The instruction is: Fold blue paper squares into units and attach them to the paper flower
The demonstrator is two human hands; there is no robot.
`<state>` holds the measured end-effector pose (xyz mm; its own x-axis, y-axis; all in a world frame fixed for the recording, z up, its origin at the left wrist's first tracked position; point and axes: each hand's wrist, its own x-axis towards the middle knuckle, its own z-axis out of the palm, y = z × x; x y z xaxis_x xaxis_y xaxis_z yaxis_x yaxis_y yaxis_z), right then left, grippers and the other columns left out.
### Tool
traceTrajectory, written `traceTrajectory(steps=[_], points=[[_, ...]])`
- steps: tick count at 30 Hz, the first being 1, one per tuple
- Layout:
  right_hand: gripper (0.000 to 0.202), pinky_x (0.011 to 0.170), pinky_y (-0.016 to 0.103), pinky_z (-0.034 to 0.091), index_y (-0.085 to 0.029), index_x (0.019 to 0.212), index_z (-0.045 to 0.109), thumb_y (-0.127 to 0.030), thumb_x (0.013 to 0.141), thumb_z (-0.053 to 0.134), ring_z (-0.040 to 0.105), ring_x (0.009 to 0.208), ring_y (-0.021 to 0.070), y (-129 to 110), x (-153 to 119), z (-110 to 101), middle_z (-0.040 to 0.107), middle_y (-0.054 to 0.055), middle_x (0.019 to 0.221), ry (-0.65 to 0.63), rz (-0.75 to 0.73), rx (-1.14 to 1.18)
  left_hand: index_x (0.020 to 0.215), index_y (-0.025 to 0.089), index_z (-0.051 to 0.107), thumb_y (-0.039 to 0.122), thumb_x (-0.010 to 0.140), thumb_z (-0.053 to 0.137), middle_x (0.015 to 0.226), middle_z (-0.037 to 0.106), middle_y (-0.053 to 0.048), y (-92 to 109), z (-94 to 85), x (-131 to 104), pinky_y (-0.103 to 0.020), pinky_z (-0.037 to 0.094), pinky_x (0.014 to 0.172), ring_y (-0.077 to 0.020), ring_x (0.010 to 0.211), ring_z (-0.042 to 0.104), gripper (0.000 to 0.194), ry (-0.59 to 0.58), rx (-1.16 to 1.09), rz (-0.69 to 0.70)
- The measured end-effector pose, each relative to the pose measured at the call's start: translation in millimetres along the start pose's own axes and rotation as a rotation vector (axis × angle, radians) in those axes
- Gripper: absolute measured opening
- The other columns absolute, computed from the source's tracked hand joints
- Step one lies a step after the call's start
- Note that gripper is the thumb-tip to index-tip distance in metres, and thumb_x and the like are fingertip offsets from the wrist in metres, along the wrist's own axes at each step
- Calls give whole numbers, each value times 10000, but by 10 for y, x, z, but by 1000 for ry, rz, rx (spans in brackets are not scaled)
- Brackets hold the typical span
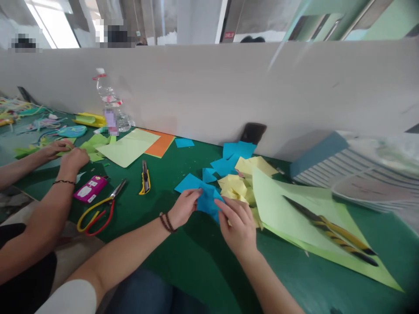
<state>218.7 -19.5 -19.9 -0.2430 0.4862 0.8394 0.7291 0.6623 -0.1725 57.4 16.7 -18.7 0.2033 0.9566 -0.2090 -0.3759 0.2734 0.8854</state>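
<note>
A folded piece of blue paper [208,201] is held up over the green table between my two hands. My left hand [185,209], with a dark bead bracelet at the wrist, pinches its left edge between thumb and fingers. On the opposite side, my right hand [239,224] grips the right edge, its fingertips on the paper. Another blue sheet [188,181] lies just behind my left hand. Close beyond my right hand sit crumpled or folded pale yellow papers [233,185] and several blue paper pieces [225,165].
Scissors with yellow-black handles [327,226] rest on light green sheets [281,196] at right. To the left lie a box cutter [145,178], red-yellow scissors [98,213] and a purple case [91,189]. A co-worker's hands [73,157] handle green paper. A bottle [109,96] stands by the partition [183,87].
</note>
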Motion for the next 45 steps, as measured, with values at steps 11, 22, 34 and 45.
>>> traceTrajectory(steps=[11,22,34,45], points=[[363,746,287,595,-261,1144,653,-101,826,583,714,813,181,7,-94,-26,742,36,989,-15,312,18,480,195,346,542,700,739,475,248,77,119,6,-80,-259,155,465,-57,455,235,569,-8,226,29],[411,744,304,601,-271,1209,623,-113,833,577,693,957,202,-43,-56,-52,715,53,1101,-149,350,165,520,208,230,583,848,520,491,199,66,166,-77,-41,-284,125,498,-80,479,207,577,-9,628,93],[494,870,410,549,-251,1181,640,31,784,557,632,1018,230,-27,-21,-27,691,69,1139,-150,47,77,689,157,647,552,803,611,662,603,-9,240,-28,-90,-229,455,576,-127,628,563,412,-125,311,18],[470,861,423,550,-258,1208,590,-19,809,532,630,1056,238,-44,12,-40,702,72,1135,-146,3,-23,931,139,745,568,687,762,846,708,-73,122,-46,-69,-270,522,706,-173,781,643,494,-179,73,-97]])
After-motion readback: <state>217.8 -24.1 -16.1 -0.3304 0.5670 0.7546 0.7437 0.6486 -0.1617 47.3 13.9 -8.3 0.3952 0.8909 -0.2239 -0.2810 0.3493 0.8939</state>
